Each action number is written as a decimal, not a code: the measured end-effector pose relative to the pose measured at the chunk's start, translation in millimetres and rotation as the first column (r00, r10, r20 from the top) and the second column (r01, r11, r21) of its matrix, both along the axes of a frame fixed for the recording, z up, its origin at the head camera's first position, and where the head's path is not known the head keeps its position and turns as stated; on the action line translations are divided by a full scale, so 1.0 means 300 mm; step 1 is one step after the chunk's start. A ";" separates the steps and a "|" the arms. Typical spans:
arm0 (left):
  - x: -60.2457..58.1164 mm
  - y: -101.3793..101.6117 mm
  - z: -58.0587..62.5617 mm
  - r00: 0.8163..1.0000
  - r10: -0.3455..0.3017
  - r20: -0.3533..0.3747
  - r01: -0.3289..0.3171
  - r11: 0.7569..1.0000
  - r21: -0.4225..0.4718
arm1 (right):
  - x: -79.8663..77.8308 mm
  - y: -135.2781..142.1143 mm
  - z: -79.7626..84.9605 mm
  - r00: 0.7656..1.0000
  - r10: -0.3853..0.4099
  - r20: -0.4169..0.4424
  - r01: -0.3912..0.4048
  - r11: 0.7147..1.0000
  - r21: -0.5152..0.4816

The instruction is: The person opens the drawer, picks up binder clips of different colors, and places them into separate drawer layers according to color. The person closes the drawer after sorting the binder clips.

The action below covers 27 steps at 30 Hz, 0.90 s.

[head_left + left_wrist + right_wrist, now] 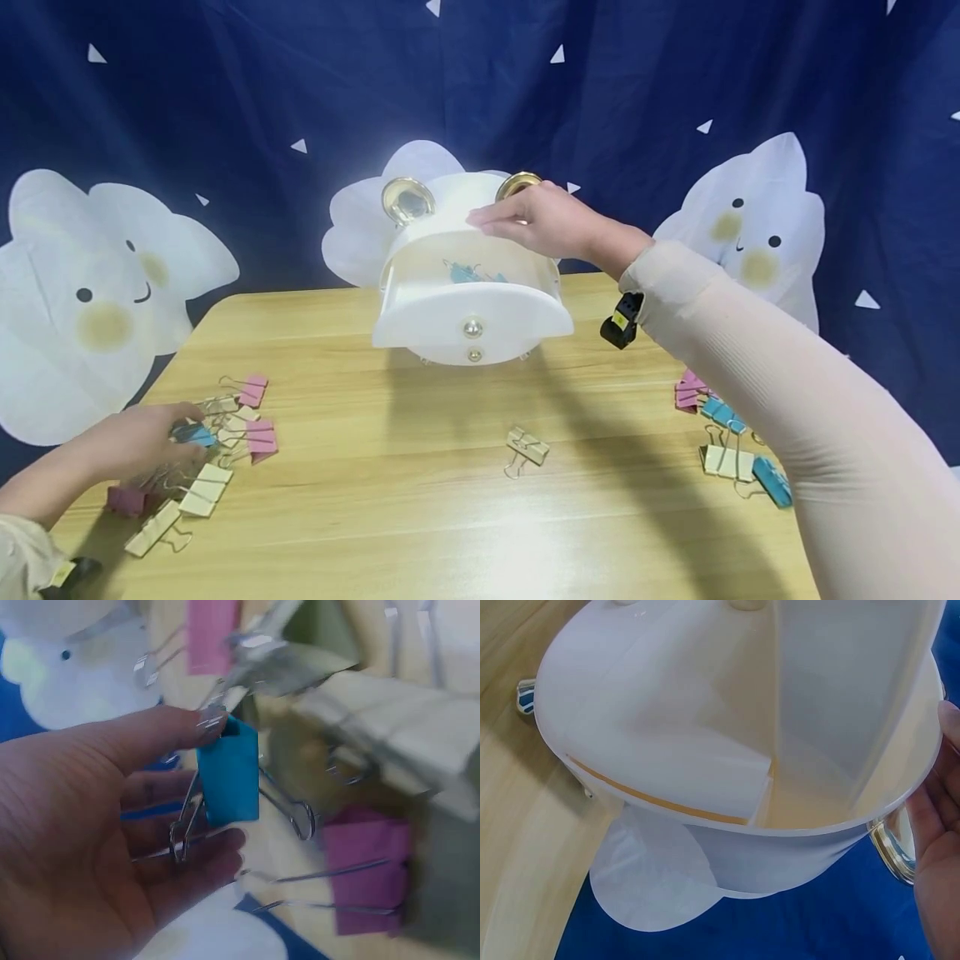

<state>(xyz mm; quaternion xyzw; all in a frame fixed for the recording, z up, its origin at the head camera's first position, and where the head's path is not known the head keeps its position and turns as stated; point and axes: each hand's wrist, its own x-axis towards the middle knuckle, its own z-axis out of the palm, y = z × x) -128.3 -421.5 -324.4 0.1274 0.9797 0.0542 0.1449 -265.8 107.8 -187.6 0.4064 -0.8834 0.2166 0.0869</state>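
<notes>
Table (337, 517) cropped below; held blue clip (231, 780) part-covered.

Head camera is looking forward and down across the table (322, 500) from its near side, at middle range, taking in the left hand (153, 437), the right hand (551, 218) and the blue curtain (510, 83) beyond. Left wrist camera is facing its hand at close range, framing a blue clip (231, 780); the head view is sharing both. Right wrist camera is viewing the white box (652, 697) closely, turned sideways, the table running down its left edge; the head view is sharing the box and right hand
</notes>
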 end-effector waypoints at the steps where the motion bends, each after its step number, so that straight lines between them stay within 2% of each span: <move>1: -0.002 -0.002 0.009 1.000 -0.013 -0.016 0.013 1.000 0.013 | 0.001 0.000 0.002 1.000 0.001 -0.002 -0.001 1.000 0.001; 5: -0.007 0.009 0.045 0.994 -0.048 -0.093 0.052 0.998 0.037 | 0.004 0.001 0.007 1.000 0.000 0.001 0.000 1.000 0.001; 11: -0.018 0.056 0.108 0.977 -0.089 -0.192 0.098 0.994 0.041 | 0.004 0.003 0.007 1.000 -0.004 0.006 0.004 1.000 -0.002; 15: -0.029 0.100 0.153 0.959 -0.108 -0.262 0.129 0.990 0.064 | 0.002 0.008 0.008 1.000 -0.006 -0.001 0.006 1.000 -0.005; 18: -0.037 0.138 0.185 0.938 -0.132 -0.321 0.165 0.983 0.077 | 0.003 0.012 0.009 1.000 -0.013 -0.002 0.013 1.000 -0.010; 22: -0.046 0.186 0.228 0.921 -0.164 -0.354 0.199 0.978 0.066 | 0.004 0.014 0.004 1.000 -0.023 0.007 0.023 1.000 -0.007; 27: -0.050 0.233 0.279 0.911 -0.201 -0.359 0.234 0.971 0.052 | 0.003 0.006 -0.005 1.000 -0.005 0.003 0.005 1.000 -0.005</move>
